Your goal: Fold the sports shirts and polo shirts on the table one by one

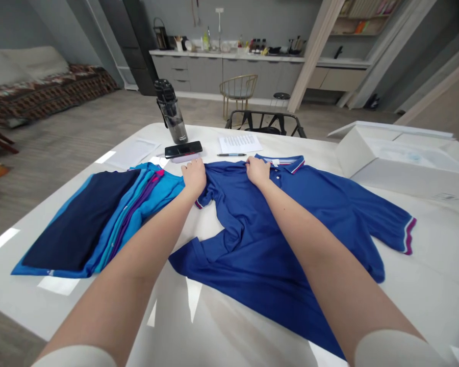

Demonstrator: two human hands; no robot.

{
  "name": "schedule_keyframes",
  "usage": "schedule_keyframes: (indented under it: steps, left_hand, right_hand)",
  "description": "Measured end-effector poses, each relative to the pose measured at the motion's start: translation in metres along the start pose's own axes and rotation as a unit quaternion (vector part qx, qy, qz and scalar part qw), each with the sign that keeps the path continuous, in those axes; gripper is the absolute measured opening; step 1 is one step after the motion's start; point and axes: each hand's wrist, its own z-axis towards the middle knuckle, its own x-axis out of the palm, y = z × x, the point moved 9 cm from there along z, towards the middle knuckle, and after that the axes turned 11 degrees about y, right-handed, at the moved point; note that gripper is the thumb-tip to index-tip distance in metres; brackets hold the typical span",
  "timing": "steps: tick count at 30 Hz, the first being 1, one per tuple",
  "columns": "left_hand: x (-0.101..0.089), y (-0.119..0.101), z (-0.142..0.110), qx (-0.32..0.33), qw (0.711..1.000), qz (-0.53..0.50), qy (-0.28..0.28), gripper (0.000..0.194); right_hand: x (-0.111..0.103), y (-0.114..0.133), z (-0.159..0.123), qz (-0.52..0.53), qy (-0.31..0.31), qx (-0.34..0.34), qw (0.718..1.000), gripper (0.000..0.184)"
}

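Note:
A blue polo shirt (321,204) lies spread on the white table, its striped collar at the far side and one striped sleeve stretched to the right. My left hand (195,178) is closed on the shirt's left shoulder, by the bunched sleeve. With my right hand (258,171) I grip the same shirt next to the collar. Cloth runs between both hands, while the left side of the body is rumpled and partly folded over. Left of my left hand is a pile of folded clothes (86,219) in navy, blue, teal and purple.
On the white table (424,295), a black phone (183,150), a water bottle (173,117), a pen (231,154) and a printed sheet (240,142) lie or stand beyond the hands. An open white box (409,171) occupies the far right. A black chair (265,122) stands behind the table.

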Motion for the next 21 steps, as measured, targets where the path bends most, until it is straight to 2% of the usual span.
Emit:
schedule_keyframes:
  steps: [2, 4, 6, 8, 11, 15, 18, 21]
  left_hand:
    - [-0.006, 0.003, 0.003, -0.019, 1.0, 0.001, -0.016, 0.036]
    - [-0.012, -0.008, 0.0, 0.014, 0.999, -0.007, -0.042, 0.038]
    - [-0.016, -0.036, -0.01, 0.112, 0.992, -0.026, -0.057, 0.041]
    - [-0.017, -0.068, -0.028, 0.222, 0.973, -0.051, -0.049, 0.039]
    - [-0.017, -0.103, -0.058, 0.306, 0.948, -0.092, -0.009, 0.032]
    - [-0.018, -0.129, -0.104, 0.356, 0.926, -0.122, 0.026, 0.032]
    - [-0.019, -0.131, -0.138, 0.352, 0.926, -0.133, 0.029, 0.033]
    - [-0.027, -0.13, -0.176, 0.357, 0.925, -0.128, 0.006, 0.032]
  right_hand:
    - [0.001, 0.002, 0.002, 0.026, -0.018, 0.0, 1.0, 0.032]
    - [0.003, 0.007, -0.002, 0.049, -0.024, -0.029, 0.998, 0.035]
    - [0.006, 0.011, -0.012, 0.075, -0.024, -0.072, 0.994, 0.043]
    - [0.007, 0.012, -0.028, 0.098, -0.022, -0.12, 0.988, 0.048]
    - [0.009, 0.003, -0.062, 0.114, -0.019, -0.158, 0.981, 0.049]
    - [0.006, -0.037, -0.118, 0.121, -0.039, -0.102, 0.987, 0.048]
    - [0.004, -0.067, -0.168, 0.116, -0.043, -0.059, 0.991, 0.048]
    - [0.001, -0.082, -0.221, 0.096, -0.043, -0.043, 0.994, 0.044]
